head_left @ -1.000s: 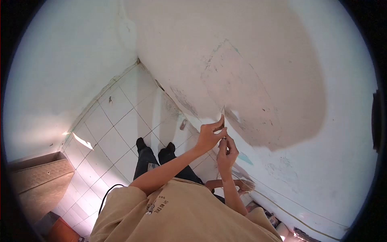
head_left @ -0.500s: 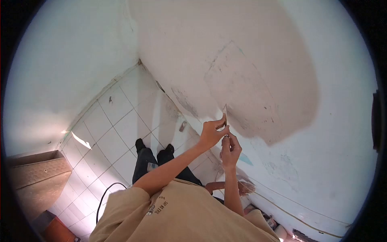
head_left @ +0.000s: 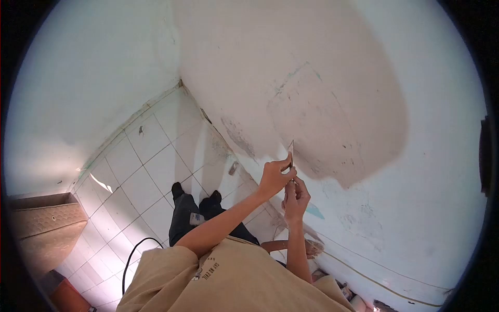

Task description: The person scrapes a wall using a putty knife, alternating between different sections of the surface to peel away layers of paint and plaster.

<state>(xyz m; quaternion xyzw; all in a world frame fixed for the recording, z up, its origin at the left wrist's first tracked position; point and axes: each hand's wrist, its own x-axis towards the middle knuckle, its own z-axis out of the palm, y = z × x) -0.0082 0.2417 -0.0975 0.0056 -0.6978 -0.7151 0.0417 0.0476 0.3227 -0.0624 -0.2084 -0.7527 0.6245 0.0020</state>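
Head view: left hand (head_left: 274, 178), right hand (head_left: 296, 197), scraper (head_left: 290, 152) unmoved on wall (head_left: 338, 67).

tiled floor (head_left: 150, 161) | black cable (head_left: 132, 255) on it | brown padded box (head_left: 44, 223), left | orange object (head_left: 67, 297) below

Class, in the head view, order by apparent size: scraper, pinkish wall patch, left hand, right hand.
1. pinkish wall patch
2. left hand and right hand: too alike to rank
3. scraper, mostly hidden in the hands
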